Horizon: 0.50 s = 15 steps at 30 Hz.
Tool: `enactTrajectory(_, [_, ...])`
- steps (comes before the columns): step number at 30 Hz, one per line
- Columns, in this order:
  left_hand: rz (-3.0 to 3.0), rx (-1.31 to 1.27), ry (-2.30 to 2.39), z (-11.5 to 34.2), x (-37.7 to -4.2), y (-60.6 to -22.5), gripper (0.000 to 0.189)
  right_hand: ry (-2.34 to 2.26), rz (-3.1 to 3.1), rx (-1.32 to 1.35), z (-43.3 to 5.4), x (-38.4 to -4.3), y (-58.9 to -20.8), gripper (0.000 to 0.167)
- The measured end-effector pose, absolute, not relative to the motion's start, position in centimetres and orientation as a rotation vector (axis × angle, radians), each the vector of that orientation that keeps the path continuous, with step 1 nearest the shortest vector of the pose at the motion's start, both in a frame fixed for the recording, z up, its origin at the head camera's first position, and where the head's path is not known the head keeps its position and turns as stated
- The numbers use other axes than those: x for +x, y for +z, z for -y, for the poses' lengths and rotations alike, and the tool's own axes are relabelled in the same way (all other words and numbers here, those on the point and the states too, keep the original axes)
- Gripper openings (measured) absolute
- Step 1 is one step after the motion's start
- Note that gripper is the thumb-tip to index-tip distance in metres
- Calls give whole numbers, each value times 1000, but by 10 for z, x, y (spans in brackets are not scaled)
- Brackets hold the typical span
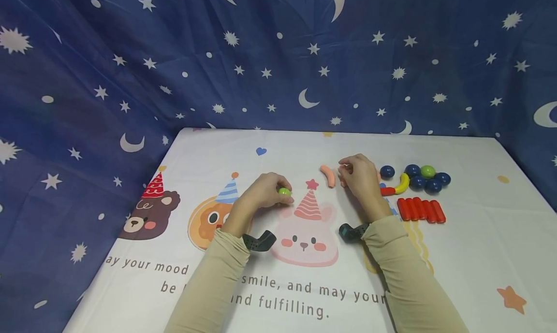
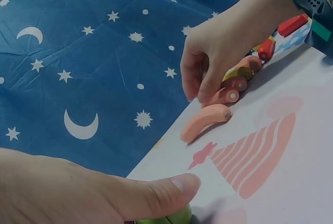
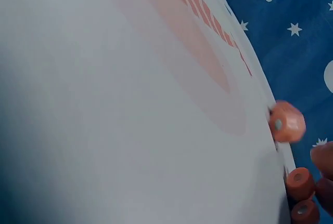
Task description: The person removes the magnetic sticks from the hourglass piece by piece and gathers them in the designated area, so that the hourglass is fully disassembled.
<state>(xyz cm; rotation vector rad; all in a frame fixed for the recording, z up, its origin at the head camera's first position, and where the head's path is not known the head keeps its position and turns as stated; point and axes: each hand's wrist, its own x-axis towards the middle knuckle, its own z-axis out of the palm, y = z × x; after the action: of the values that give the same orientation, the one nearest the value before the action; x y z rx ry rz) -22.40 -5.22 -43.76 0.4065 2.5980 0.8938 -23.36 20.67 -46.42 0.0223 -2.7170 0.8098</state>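
Between the thumb and fingers of my left hand [image 1: 265, 190] is a small shiny green ball [image 1: 285, 192], pinched low over the white cloth. In the left wrist view my thumb hides most of it. Over to the right, my right hand [image 1: 360, 178] reaches down with curled fingers and pinches a pink sausage-shaped piece [image 2: 225, 96] at its far end. Another curved pink piece [image 1: 328, 176] lies just left of those fingers. More pink pieces [image 2: 250, 64] stand in a row under the right hand, with a yellow piece [image 2: 239, 73] among them; the hand hides them in the head view.
Right of the right hand lie several dark blue balls [image 1: 417, 182] with a second green ball [image 1: 428, 171] among them. A yellow curved piece [image 1: 402, 183] touches a red piece [image 1: 387, 191]. Nearer, several red sticks [image 1: 421, 210] lie side by side. A starry blue curtain [image 1: 278, 57] stands behind the table.
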Motion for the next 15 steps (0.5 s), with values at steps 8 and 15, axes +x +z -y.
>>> enactTrajectory(8, [-2577, 400, 914, 54, -225, -441, 27, 719, 2882, 431, -197, -235, -460, 44])
enactTrajectory(15, [-2572, 410, 917, 54, -226, -439, 26, 735, 3048, 721, -200, -234, -457, 58])
